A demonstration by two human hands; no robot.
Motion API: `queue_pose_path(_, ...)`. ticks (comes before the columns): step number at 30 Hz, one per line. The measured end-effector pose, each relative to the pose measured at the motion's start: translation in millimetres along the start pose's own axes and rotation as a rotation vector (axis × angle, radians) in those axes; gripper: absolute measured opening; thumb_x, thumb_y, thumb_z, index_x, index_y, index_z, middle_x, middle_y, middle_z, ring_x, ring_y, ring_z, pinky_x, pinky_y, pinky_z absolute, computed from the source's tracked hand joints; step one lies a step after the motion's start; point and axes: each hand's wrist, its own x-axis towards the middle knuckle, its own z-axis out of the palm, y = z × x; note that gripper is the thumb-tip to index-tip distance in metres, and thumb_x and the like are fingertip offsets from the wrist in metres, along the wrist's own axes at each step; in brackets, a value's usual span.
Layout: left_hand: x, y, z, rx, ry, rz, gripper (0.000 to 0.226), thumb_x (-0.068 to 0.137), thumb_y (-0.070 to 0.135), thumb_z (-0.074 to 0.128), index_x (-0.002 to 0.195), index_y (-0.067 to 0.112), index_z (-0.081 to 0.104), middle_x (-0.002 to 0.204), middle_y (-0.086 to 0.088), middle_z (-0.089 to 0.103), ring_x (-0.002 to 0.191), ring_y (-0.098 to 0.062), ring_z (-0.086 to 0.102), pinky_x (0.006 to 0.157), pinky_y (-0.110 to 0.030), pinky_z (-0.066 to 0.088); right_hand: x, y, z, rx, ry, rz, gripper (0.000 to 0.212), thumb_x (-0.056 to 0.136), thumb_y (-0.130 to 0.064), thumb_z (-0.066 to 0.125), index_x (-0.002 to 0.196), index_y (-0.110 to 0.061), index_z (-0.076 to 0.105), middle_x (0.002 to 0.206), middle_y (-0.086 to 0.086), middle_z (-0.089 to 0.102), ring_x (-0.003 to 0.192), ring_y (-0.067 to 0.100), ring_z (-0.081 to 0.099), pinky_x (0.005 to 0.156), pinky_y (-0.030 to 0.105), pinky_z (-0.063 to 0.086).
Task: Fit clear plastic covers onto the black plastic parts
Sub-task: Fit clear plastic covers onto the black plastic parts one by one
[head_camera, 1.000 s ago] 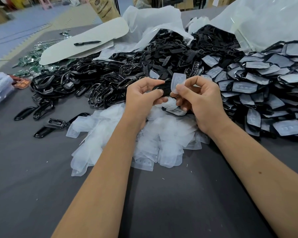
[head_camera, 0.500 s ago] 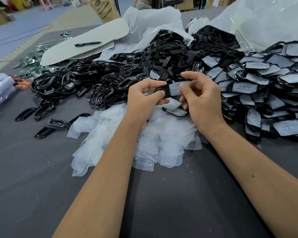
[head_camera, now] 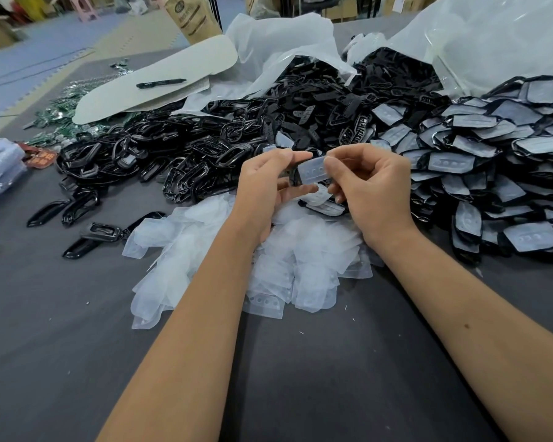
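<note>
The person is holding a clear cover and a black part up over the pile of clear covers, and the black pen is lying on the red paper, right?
Not quite. The head view shows the black pen lying on a white sheet, not red paper. The rest is right: both hands hold the clear cover and black part over the pile of clear covers.

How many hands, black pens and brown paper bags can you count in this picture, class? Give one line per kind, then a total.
Hands: 2, the left hand and the right hand
Black pens: 1
Brown paper bags: 1
Total: 4
</note>
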Motion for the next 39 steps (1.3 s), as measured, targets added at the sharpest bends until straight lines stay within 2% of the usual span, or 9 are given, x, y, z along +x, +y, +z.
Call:
queue_pose_path(5, -0.7, -0.2, -0.1, 0.0, -0.041, -0.013, 0.036, 0.107, 0.017, 0.046, 0.099, -0.001, 0.076, 0.094, -0.014, 0.077, 0.084, -0.028, 0.075, 0.075, -0.038, 0.063, -0.5, 1.0, 2.1, -0.123, 0.025, -0.015, 0.016, 0.087, -0.021, 0.085, 0.079, -0.014, 0.073, 0.065, 0.003, 0.073, 0.05, 0.019, 0.068, 0.05, 0.032, 0.054)
queue_pose_path(10, -0.5, -1.3, -2.5, -0.011, -0.088, 0.015, 0.026, 0.102, 0.007, 0.051, 0.104, -0.005, 0.074, 0.098, -0.017, 0.076, 0.09, -0.033, 0.075, 0.076, -0.04, 0.064, -1.5, -1.0, 3.0, -0.232, 0.09, -0.042, 0.018, 0.089, -0.024, 0.082, 0.077, -0.016, 0.071, 0.064, -0.001, 0.072, 0.051, 0.015, 0.069, 0.051, 0.035, 0.057)
queue_pose_path(15, -1.2, -4.2, -3.8, 0.085, -0.087, 0.048, 0.019, 0.095, -0.008, 0.06, 0.108, -0.002, 0.072, 0.098, -0.019, 0.076, 0.082, -0.025, 0.076, 0.071, -0.026, 0.06, -1.9, -3.8, 3.0, -0.288, 0.119, -0.043, 0.018, 0.089, -0.024, 0.081, 0.078, -0.013, 0.072, 0.067, 0.0, 0.072, 0.057, 0.019, 0.07, 0.059, 0.041, 0.061)
queue_pose_path(21, -1.3, -4.1, -3.5, 0.126, -0.062, 0.056, 0.021, 0.092, -0.01, 0.066, 0.111, -0.002, 0.071, 0.098, -0.021, 0.074, 0.074, -0.025, 0.074, 0.069, -0.024, 0.058, -3.2, -6.6, 4.8, -0.331, 0.135, -0.08, 0.018, 0.088, -0.025, 0.081, 0.078, -0.013, 0.073, 0.065, -0.004, 0.071, 0.058, 0.013, 0.068, 0.061, 0.037, 0.059)
queue_pose_path(30, -2.9, -3.1, -1.9, 0.112, -0.067, 0.05, 0.017, 0.093, -0.009, 0.064, 0.102, 0.004, 0.072, 0.089, -0.01, 0.078, 0.073, -0.02, 0.074, 0.065, -0.022, 0.057, -4.0, -8.4, 5.3, -0.355, 0.124, -0.1, 0.018, 0.088, -0.024, 0.081, 0.078, -0.011, 0.073, 0.067, -0.005, 0.071, 0.061, 0.011, 0.068, 0.065, 0.036, 0.059)
queue_pose_path(36, -2.8, -2.8, -2.5, 0.085, -0.078, 0.044, 0.02, 0.096, -0.009, 0.058, 0.1, 0.005, 0.073, 0.092, -0.011, 0.079, 0.082, -0.02, 0.077, 0.066, -0.023, 0.058, -4.3, -8.4, 5.3, -0.345, 0.108, -0.102, 0.017, 0.088, -0.024, 0.082, 0.078, -0.012, 0.074, 0.068, -0.006, 0.071, 0.061, 0.011, 0.068, 0.064, 0.036, 0.059)
queue_pose_path(39, -4.1, -3.1, -1.5, 0.107, -0.068, 0.052, 0.014, 0.095, -0.006, 0.065, 0.101, 0.004, 0.073, 0.095, -0.016, 0.078, 0.085, -0.022, 0.077, 0.068, -0.025, 0.059, -4.3, -8.5, 5.5, -0.331, 0.09, -0.126, 0.016, 0.087, -0.023, 0.082, 0.078, -0.014, 0.074, 0.068, -0.007, 0.071, 0.061, 0.012, 0.067, 0.063, 0.033, 0.059)
